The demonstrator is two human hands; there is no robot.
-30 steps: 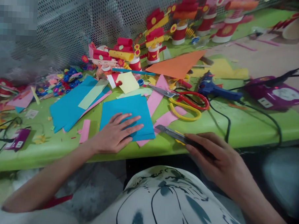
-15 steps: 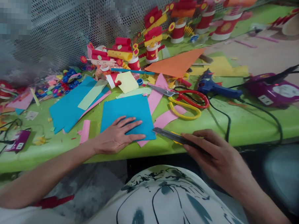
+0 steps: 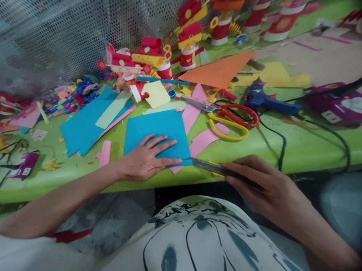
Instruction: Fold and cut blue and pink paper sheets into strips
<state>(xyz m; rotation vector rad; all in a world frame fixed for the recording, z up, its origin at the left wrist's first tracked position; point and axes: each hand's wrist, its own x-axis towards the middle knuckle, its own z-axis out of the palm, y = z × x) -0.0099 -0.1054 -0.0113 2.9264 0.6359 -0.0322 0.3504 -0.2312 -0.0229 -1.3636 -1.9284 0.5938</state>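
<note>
Flat on a blue sheet of paper (image 3: 157,128), my left hand (image 3: 148,158) presses down with its fingers spread. The sheet lies near the front edge of the green table. My right hand (image 3: 257,182) grips a utility knife (image 3: 209,166), its blade pointing left and touching the sheet's right edge low down. A slit runs from the blade toward my left fingertips. Pink paper strips (image 3: 209,138) lie beside and partly under the sheet. Behind the knife rest scissors (image 3: 229,117) with one red and one yellow handle loop.
A blue glue gun (image 3: 271,102) and a purple power strip (image 3: 341,104) with cables lie at right. More blue paper (image 3: 85,123) and small colourful pieces (image 3: 80,97) are at left. Behind stand red paper figures (image 3: 187,58) and an orange sheet (image 3: 220,69), before a metal mesh.
The knife tip has moved from on the sheet to its right edge, and a slit now shows there. My left hand stays pressed on the paper. The whole view has shifted slightly.
</note>
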